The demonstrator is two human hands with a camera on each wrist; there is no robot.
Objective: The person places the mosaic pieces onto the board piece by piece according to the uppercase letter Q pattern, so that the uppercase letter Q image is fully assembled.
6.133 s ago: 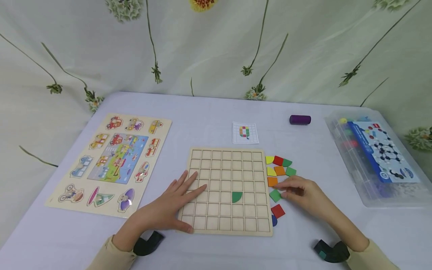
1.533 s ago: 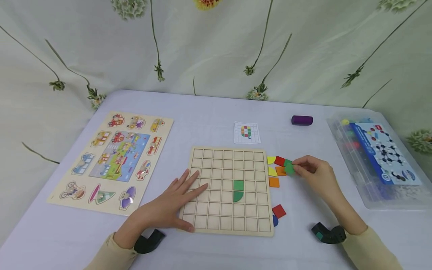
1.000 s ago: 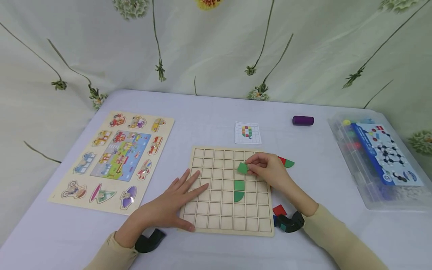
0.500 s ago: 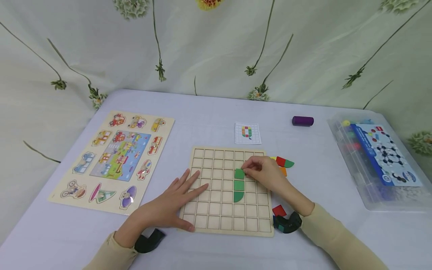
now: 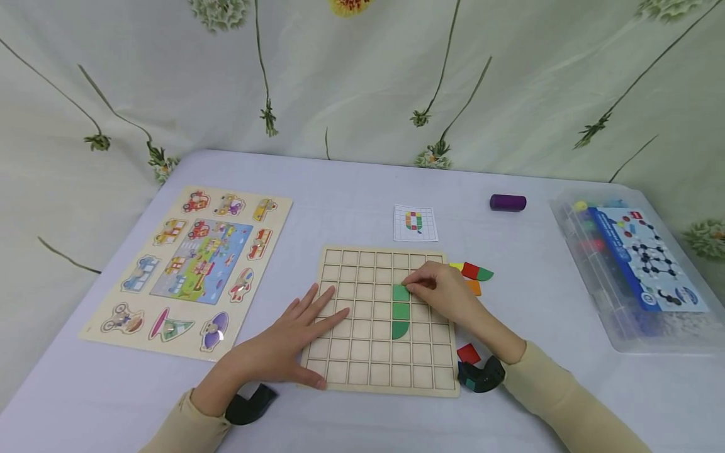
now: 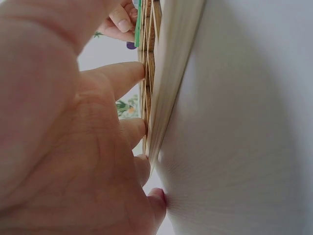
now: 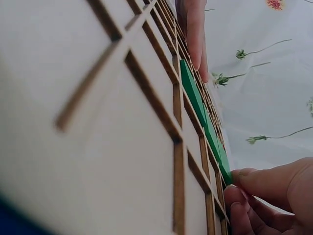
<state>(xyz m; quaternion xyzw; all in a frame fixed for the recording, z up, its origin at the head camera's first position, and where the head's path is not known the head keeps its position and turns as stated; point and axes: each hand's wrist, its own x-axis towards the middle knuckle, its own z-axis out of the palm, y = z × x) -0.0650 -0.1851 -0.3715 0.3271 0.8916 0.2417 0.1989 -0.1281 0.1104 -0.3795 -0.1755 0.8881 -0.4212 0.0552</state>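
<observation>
A wooden grid board (image 5: 378,384) lies in front of me in the head view. My left hand (image 5: 286,346) rests spread across its left edge, fingers straight. In one column sit a green quarter-circle tile (image 5: 399,330), a green square tile (image 5: 401,311) above it, and the topmost green square tile (image 5: 400,294). Thumb and fingers of my right hand (image 5: 447,292) pinch that topmost tile at its upper right corner, where it lies in its cell. In the right wrist view the fingertips (image 7: 239,177) touch the end of the green row.
Right of the board lie a red tile (image 5: 470,270), a green quarter-circle (image 5: 484,274), an orange tile (image 5: 474,287) and a red square (image 5: 468,353). Behind stand a pattern card (image 5: 416,233) and a purple cylinder (image 5: 508,202). A picture puzzle (image 5: 136,336) and a clear box (image 5: 623,336) flank them.
My right hand has brought two green square tiles from the right-hand pile, one after the other, into the column above the quarter-circle. The last one has straightened in its cell. The left hand stays put.
</observation>
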